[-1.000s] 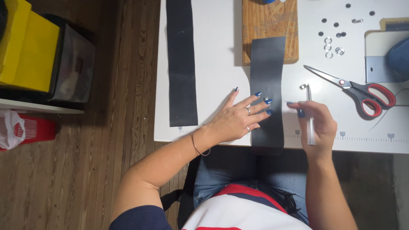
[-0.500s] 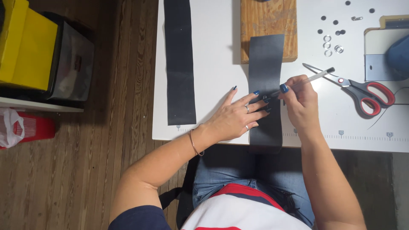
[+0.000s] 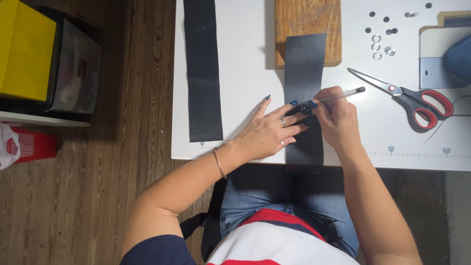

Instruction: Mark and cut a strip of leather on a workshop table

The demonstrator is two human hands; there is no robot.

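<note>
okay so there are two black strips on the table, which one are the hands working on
The right-hand black strip, lying over the wooden block. The left hand presses it flat and the right hand holds a pen to it; the left strip lies untouched.

— What colours are you seeing by your hands?

— You're looking at a dark grey strip on a white desk, and scissors showing red-and-black handles.

— And the rest?

— A tan wooden block, a black strip, a yellow box.
</note>
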